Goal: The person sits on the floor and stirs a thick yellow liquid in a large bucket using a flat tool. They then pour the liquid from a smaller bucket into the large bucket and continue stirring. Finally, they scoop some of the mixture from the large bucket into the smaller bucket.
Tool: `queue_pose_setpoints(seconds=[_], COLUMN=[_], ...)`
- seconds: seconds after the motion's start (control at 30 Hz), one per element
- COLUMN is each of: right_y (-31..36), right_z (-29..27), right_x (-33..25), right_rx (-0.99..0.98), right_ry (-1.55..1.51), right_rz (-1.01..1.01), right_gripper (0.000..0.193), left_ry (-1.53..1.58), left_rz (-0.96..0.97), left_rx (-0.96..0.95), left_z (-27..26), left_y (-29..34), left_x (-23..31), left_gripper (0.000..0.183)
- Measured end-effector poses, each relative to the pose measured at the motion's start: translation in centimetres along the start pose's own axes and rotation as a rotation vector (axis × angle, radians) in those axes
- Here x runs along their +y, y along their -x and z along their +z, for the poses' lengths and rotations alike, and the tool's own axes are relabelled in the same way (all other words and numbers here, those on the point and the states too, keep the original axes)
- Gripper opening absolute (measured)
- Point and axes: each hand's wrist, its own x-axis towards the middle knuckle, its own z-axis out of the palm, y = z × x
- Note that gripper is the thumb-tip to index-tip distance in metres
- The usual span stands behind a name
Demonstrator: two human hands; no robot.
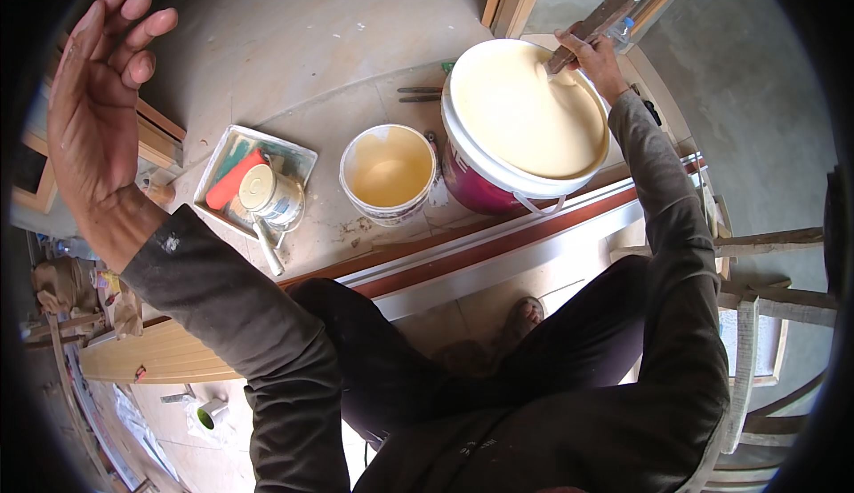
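Note:
My right hand (598, 62) grips a flat wooden stick (616, 11), its lower end dipped in cream-coloured paint (520, 115) at the far side of a large bucket (467, 171). This bucket has a white rim and a magenta wall, and the paint stands close to its top. My left hand (107, 106) is raised at the far left, empty, its fingers apart and slightly bent. A smaller white bucket (345, 177) with cream paint inside stands left of the large one.
Further left, a paint tray (301, 153) holds a red roller (233, 180) and a small lidded can (258, 187). Long red-brown and white strips (525, 246) run between my legs and the buckets. A wooden frame (520, 0) stands beyond; rough wooden bars (769, 242) are at right.

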Motion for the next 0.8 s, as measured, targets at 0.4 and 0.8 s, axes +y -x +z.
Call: queue_pose_setpoints(seconds=[0.4, 0.8], right_y=[5.2, 10.6], right_z=[4.8, -3.4], right_x=[-8.4, -5.7], right_rx=[-0.490, -0.268], right_ry=[-0.071, 0.042], right_rz=[-0.054, 0.025], right_gripper=[0.035, 0.024], left_ry=[0.052, 0.034], left_rz=[-0.057, -0.066], left_rx=[-0.047, -0.048], left_z=[1.0, 1.0], left_y=[-1.1, -1.6], left_x=[-1.2, -2.8], left_gripper=[0.039, 0.038])
